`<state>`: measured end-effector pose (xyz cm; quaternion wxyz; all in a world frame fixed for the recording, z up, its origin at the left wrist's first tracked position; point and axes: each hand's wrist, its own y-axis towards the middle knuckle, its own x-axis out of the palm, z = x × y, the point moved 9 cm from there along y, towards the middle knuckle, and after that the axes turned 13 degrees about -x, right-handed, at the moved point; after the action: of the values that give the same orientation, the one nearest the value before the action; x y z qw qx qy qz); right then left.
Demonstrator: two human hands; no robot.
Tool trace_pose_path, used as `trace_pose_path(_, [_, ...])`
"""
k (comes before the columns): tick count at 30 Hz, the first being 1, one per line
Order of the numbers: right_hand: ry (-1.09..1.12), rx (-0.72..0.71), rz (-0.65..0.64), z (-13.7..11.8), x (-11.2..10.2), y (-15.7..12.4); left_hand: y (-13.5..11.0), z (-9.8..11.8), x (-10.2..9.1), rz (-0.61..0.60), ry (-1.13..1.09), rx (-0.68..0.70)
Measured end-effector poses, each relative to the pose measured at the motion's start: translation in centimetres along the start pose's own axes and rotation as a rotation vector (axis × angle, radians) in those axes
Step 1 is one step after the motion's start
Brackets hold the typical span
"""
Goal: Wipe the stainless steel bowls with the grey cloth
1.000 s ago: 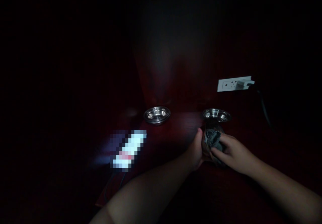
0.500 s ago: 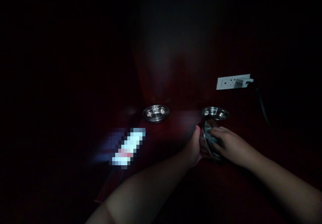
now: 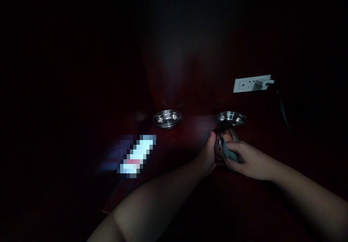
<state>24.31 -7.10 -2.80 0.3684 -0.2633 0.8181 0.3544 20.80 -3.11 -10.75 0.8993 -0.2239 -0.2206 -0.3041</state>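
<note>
My left hand (image 3: 208, 154) grips a shiny metal bowl (image 3: 220, 140) from its outer side, thumb near the rim. The bowl is tilted on its side, its opening turned toward my right hand (image 3: 244, 158). Inside it, my right hand's fingers are closed on a grey-green scrubbing pad (image 3: 230, 154) pressed against the inner wall. Just behind the held bowl sits another metal bowl (image 3: 231, 118), upright. Farther left stands a stack of metal bowls (image 3: 167, 119). The left hand's fingers behind the bowl are hidden.
A glowing, pixelated phone-like screen (image 3: 138, 156) lies at the left, with a thin cable (image 3: 115, 193) near it. On the back wall is a white socket plate (image 3: 248, 83) with a plug and a dark cord (image 3: 282, 107). The dark red table (image 3: 187, 136) is dimly lit.
My right hand has shifted within the bowl, and the scrubbing pad shows more clearly. The bowl's opening faces the camera slightly more. The whole view has moved a little.
</note>
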Motion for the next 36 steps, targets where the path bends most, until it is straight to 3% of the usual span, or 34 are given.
trace_pose_path(9, [-0.101,-0.133,0.246,-1.6,-1.7,-0.3,0.4,0.3,0.1,-0.002,-0.023,0.028])
trace_pose_path(16, [-0.339,-0.160,0.411,-1.6,-3.3,-0.5,0.3,-0.5,-0.2,0.059,0.066,-0.073])
trace_pose_path(24, [-0.520,0.163,0.298,2.7,-3.8,-1.2,0.5,-0.6,-0.1,0.045,0.030,-0.103])
trace_pose_path(31, [-0.298,0.162,0.122,2.8,-1.9,-0.9,0.4,-0.2,-0.1,0.015,-0.055,-0.095])
trace_pose_path(36, [-0.205,0.152,0.110,2.6,-1.6,-0.9,0.7,-0.3,0.0,-0.018,-0.048,-0.055])
